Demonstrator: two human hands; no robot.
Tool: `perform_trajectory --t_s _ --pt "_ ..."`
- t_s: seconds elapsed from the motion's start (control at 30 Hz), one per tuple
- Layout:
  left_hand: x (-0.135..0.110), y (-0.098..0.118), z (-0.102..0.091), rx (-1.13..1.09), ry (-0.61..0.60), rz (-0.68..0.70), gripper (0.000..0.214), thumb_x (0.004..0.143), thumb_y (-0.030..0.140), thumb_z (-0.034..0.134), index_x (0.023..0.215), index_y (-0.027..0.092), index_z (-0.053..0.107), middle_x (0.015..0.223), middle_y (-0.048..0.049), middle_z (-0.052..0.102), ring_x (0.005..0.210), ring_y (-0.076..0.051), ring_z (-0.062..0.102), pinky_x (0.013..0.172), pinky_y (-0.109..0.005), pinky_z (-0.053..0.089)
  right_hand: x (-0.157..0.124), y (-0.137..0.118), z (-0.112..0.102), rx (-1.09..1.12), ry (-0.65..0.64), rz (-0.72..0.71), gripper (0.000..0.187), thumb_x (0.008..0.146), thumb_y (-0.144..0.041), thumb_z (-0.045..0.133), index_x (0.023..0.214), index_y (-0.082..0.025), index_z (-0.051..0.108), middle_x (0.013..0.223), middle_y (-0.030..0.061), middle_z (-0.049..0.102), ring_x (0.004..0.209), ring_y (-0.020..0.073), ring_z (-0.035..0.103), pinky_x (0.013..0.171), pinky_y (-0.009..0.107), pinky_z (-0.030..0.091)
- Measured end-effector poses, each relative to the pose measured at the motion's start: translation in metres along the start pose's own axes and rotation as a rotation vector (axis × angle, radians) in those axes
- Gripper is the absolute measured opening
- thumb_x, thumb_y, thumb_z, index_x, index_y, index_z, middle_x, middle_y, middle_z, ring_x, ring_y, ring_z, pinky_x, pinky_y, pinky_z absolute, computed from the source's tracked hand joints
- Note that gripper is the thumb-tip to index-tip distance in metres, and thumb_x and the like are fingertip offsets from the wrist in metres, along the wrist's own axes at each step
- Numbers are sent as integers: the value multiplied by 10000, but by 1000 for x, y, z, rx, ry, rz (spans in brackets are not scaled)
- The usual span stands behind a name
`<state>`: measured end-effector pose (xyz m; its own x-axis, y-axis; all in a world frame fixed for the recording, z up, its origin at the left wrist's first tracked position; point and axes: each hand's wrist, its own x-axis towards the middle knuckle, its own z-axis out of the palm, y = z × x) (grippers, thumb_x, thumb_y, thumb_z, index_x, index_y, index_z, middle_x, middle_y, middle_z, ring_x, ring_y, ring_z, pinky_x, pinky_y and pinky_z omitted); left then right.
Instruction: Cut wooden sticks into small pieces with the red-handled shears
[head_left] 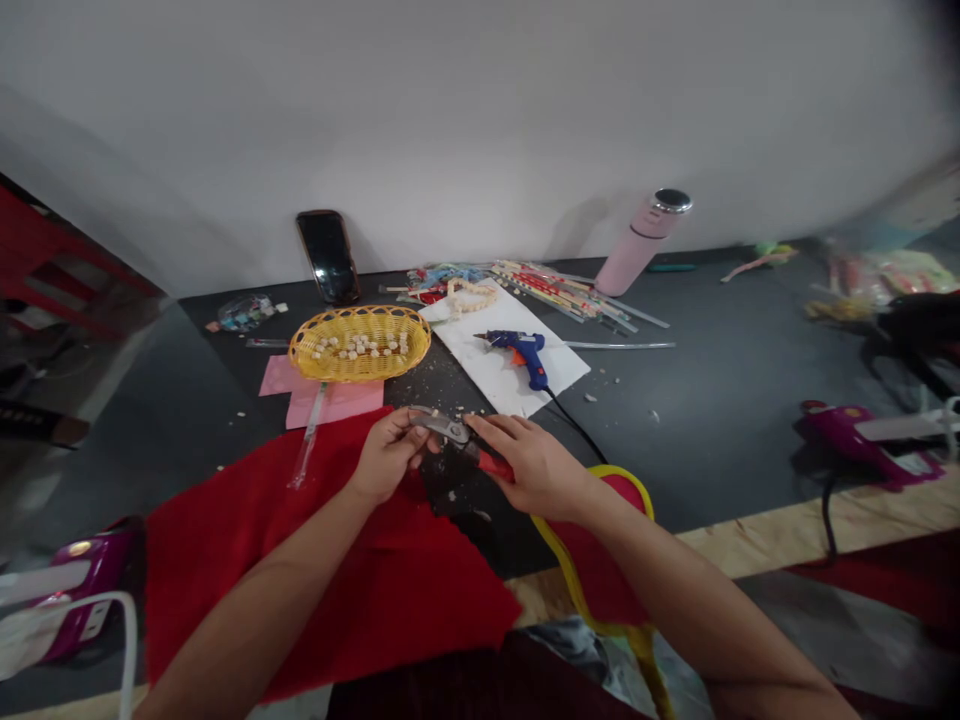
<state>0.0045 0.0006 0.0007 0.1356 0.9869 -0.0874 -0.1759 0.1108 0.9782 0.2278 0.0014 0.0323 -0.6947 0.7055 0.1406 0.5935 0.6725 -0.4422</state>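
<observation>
Over the dark desk (720, 390), the head view shows the right hand (536, 465) with its fingers wrapped around the red handles of pruning shears (452, 430). At the blade end the left hand (390, 450) has its fingers curled in close; I cannot tell whether they pinch a small piece. Ahead and to the left, 1 yellow woven basket (375, 322) holds pale chunks (361, 351). A blue glue gun (529, 347) rests on a white sheet (480, 370), and red cloth (420, 580) lies near the left forearm.
</observation>
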Motion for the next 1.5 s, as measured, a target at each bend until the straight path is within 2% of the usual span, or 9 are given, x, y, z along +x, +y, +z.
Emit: perform_trajectory --t_s 0.2,0.5,0.67,0.8,0.97,1.13,1.23,1.5 --pt "0 -1 1 31 26 61 172 815 309 590 789 140 596 611 4 606 412 -39 398 393 -167 293 0 -4 -1 75 -3 19 617 801 -190 510 1387 -161 320 1324 134 473 1168 267 467 970 432 408" --pt "-1 2 1 2 31 36 203 791 336 614 763 136 591 606 -3 611 413 -44 401 389 -167 294 -1 -4 -4 165 -20 34 644 787 -189 550 1388 -199 319 1306 136 478 1176 260 464 966 438 412" --pt "-1 10 1 -129 -18 -127 201 712 293 689 764 128 585 576 5 594 354 -15 339 334 -141 224 0 -1 -2 11 6 39 643 795 -223 546 1392 -189 311 1303 156 466 1165 288 447 949 486 396" --pt "-1 15 -1 -276 -70 -273 247 664 267 728 817 136 586 548 10 593 315 0 315 303 -110 151 1 3 -2 -6 -1 -19 658 795 -229 537 1403 -203 286 1320 142 453 1170 284 436 952 481 385" --pt "-2 17 -6 -393 -202 -339 257 627 252 763 786 125 606 533 -3 599 295 21 276 291 -97 153 2 2 -2 12 -26 -47 692 766 -204 536 1407 -193 275 1325 137 442 1179 275 424 969 463 373" --pt "-2 14 -9 -405 -165 -339 236 662 242 753 821 138 613 551 5 599 302 19 292 292 -86 153 3 -3 3 -19 -16 1 662 757 -181 520 1386 -145 316 1264 163 481 1137 282 454 943 447 400" --pt "-1 8 -9 -378 -146 -297 199 715 254 715 846 154 604 570 13 598 308 16 290 298 -85 153 2 -5 8 -19 9 33 635 776 -196 514 1379 -150 322 1231 162 501 1103 275 482 930 435 409" --pt "1 2 -3 -47 -65 -79 226 764 333 658 867 142 597 722 -28 659 407 -38 456 368 -153 332 1 -2 6 -41 32 93 637 801 -197 507 1399 -182 289 1251 153 496 1096 280 484 910 454 414"
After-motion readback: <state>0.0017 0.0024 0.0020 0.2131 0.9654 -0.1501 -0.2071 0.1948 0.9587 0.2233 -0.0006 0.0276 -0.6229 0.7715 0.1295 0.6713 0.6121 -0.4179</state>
